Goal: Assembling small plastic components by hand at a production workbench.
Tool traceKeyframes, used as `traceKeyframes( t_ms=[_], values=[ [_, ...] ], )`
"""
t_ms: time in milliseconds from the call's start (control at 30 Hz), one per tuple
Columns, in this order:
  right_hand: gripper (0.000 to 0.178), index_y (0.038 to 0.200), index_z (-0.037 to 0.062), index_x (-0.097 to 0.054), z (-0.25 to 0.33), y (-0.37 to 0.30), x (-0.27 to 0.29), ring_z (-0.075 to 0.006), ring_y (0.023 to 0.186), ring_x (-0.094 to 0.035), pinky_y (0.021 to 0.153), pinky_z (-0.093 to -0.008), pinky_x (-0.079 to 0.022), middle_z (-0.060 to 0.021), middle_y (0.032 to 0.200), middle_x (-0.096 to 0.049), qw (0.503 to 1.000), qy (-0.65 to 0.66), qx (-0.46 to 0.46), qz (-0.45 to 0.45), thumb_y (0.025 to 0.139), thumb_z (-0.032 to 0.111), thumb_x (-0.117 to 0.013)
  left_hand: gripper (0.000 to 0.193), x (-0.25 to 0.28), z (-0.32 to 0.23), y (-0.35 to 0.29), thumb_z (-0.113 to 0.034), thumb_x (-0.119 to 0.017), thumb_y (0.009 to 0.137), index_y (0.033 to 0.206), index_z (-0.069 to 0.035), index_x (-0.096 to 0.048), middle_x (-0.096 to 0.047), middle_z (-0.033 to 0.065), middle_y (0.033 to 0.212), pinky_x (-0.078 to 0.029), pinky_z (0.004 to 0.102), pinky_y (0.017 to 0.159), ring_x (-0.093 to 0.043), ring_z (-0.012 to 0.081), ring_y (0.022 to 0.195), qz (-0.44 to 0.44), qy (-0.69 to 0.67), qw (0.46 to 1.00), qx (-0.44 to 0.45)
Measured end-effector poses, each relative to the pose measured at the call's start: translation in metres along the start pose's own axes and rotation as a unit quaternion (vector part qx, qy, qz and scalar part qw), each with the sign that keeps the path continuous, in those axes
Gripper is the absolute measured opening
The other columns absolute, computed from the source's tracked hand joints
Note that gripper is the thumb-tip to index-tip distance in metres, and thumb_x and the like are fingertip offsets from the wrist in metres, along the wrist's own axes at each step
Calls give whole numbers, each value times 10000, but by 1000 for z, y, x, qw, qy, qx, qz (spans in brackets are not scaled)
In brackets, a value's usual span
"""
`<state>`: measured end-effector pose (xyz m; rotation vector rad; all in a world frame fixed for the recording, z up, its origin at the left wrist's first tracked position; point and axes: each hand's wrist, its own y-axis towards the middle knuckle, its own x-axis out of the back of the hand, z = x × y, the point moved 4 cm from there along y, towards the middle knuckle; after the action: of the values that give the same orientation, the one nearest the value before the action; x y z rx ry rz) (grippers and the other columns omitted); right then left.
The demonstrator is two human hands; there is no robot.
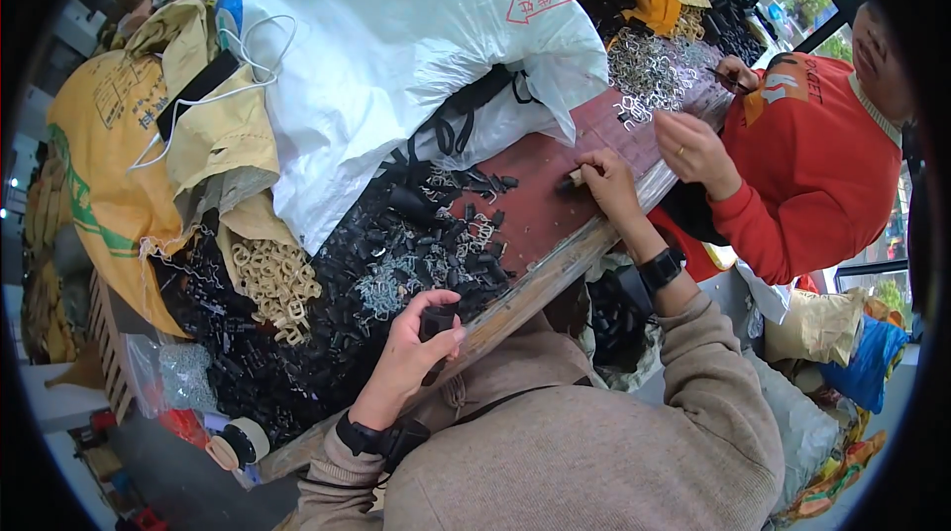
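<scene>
My left hand (401, 353) is closed around a short black plastic part (439, 319) just above the wooden edge of the table. Over the reddish tabletop (540, 219), my right hand (612, 186) pinches a small dark piece with a tan end (569, 182); its exact kind cannot be made out. Between the hands and the bags lies a heap of black plastic parts (342, 318). Mixed into it are small silver metal pieces (384, 285) and hooks.
A white woven bag (396, 65) leans over the heap, beside a yellow sack (109, 155) spilling tan buckles (272, 278). A black phone (198, 90) with a white cable rests on it. At right, a co-worker in a red sweater (802, 174) handles silver hooks (644, 75). A tape roll (245, 440) sits lower left.
</scene>
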<state>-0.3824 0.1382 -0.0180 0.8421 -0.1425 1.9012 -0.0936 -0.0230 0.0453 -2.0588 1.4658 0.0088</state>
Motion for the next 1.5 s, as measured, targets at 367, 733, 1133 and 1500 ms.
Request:
traceKeyframes(
  t_ms=[367, 733, 1133, 1500],
  values=[
    [139, 827, 4, -582, -71, 34, 10, -223, 789, -531, 701, -299, -415, -125, 816, -558, 994, 55, 33, -83, 717, 43, -506, 420, 0, -8, 0, -130, -546, 723, 1104, -4, -420, -501, 80, 780, -401, 238, 556, -486, 131, 612, 74, -93, 989, -84],
    [173, 776, -22, -608, -80, 45, 40, -180, 675, -532, 631, -272, -412, -96, 687, -577, 982, -124, 30, -138, 709, 76, -482, 453, -14, -4, 40, -152, -449, 781, 1201, -25, -340, -504, 138, 951, -431, 291, 642, -517, 191, 733, 104, -222, 969, 3],
    [76, 795, 22, -589, -102, 55, 45, -65, 588, -487, 511, -189, -380, -5, 660, -543, 974, 151, -153, -75, 748, 35, -531, 401, -50, 1, 88, -130, -517, 826, 1177, -58, -338, -495, 136, 1095, -463, 318, 736, -542, 214, 864, 116, -189, 975, 16],
    [88, 763, -1, -590, -79, 53, 49, -90, 636, -508, 548, -217, -407, -29, 709, -546, 980, -149, -23, -131, 688, 44, -586, 327, -59, 8, 99, -128, -509, 833, 1123, -51, -381, -522, 119, 1057, -471, 318, 717, -551, 207, 841, 98, -189, 977, 27]
  ],
)
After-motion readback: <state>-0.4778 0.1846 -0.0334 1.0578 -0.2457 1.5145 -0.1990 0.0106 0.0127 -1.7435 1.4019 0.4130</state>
